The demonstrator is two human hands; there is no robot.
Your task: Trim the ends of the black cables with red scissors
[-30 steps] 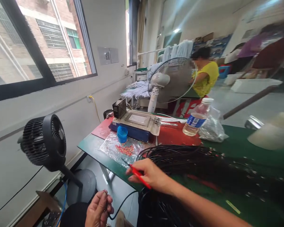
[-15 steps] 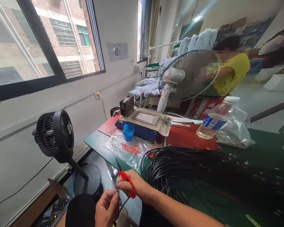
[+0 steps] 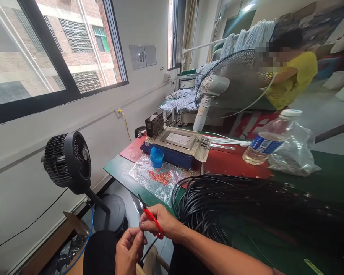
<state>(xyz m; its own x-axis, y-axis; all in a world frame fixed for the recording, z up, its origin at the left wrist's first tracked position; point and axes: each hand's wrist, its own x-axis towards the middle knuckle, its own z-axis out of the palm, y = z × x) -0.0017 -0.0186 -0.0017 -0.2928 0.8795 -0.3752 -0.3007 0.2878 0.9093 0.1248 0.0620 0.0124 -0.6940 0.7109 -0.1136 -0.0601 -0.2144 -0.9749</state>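
My right hand (image 3: 163,225) is closed round a pair of red-handled scissors (image 3: 149,215), blades pointing up and left. Just below it, my left hand (image 3: 129,250) pinches the end of a thin black cable (image 3: 149,246) that runs down between the two hands. Both hands hover off the near-left corner of the green table (image 3: 117,172). A large bundle of black cables (image 3: 232,202) lies on the table to the right of my right hand.
A clear plastic sheet with small red pieces (image 3: 159,177) and a blue cup (image 3: 156,157) lie before a blue machine (image 3: 176,147). A water bottle (image 3: 268,139) and plastic bag (image 3: 295,154) sit right. A black floor fan (image 3: 67,162) stands left; a white fan (image 3: 215,89) and a person in yellow (image 3: 292,80) are behind.
My right hand came back from the table edge with the scissors to meet my left hand, which rose slightly. The view shifted a little to the right and down.
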